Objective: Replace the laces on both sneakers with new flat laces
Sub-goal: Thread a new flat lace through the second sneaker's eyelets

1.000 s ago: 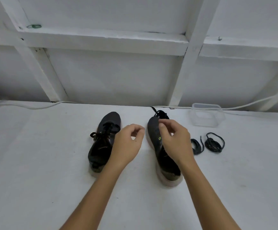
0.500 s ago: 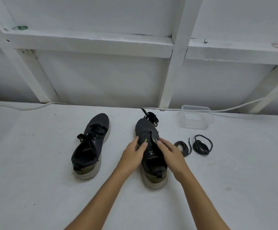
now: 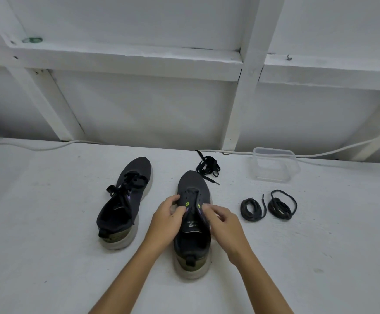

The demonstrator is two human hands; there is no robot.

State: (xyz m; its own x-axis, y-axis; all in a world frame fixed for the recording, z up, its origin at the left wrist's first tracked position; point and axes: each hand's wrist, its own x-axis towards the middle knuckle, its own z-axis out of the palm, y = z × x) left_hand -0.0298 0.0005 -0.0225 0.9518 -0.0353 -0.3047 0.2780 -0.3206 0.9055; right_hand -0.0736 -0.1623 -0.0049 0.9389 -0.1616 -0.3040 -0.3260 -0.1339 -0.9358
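Note:
Two dark sneakers stand on the white surface, toes pointing away from me. The left sneaker (image 3: 125,200) still has its black lace tied. The right sneaker (image 3: 192,223) has bare eyelets and no lace. My left hand (image 3: 168,219) grips the left edge of its eyelet flap. My right hand (image 3: 221,223) pinches the right edge of the flap. A loose flat black lace (image 3: 207,167) lies just beyond the shoe's toe. Two coiled dark laces (image 3: 251,209) (image 3: 280,205) lie to the right of the shoe.
A clear plastic container (image 3: 274,165) stands at the back right, near the wall. A white cable (image 3: 48,147) runs along the foot of the white framed wall. The white surface (image 3: 48,257) stretches out on both sides of the shoes.
The right sneaker went from tilted on its side to flat on its sole. My left hand came onto it, and both hands now hold the eyelet flap edges.

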